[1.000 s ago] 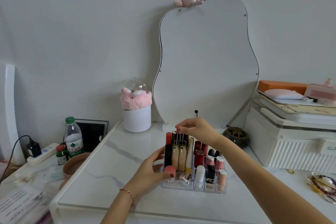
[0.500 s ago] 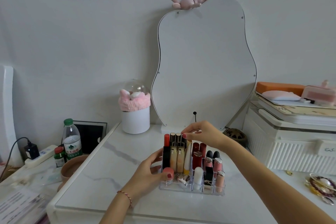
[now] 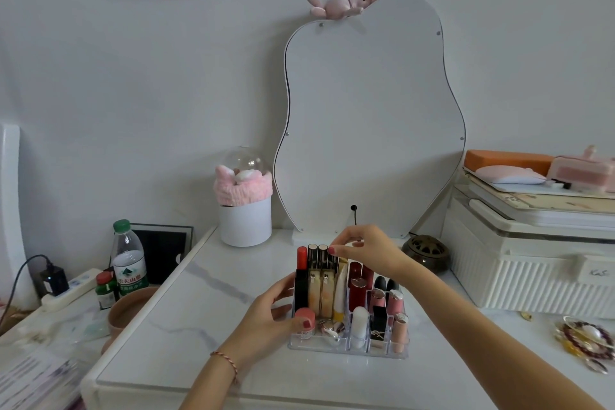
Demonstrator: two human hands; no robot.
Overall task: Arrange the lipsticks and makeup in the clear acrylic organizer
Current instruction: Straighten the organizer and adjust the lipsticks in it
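A white marble table point(image 3: 206, 303) stands against a pale wall, with a wavy mirror point(image 3: 369, 116) at its back edge and a white pot point(image 3: 245, 223) beside it. The organizer point(image 3: 349, 348) sits near the table's front edge, packed with upright lipsticks point(image 3: 357, 280) and tubes. The left hand point(image 3: 266, 319) curls round the organizer's left side, thumb on a pink jar point(image 3: 305, 321). The right hand point(image 3: 366, 248) reaches over the back row, fingertips pinching the top of a gold tube point(image 3: 332, 260).
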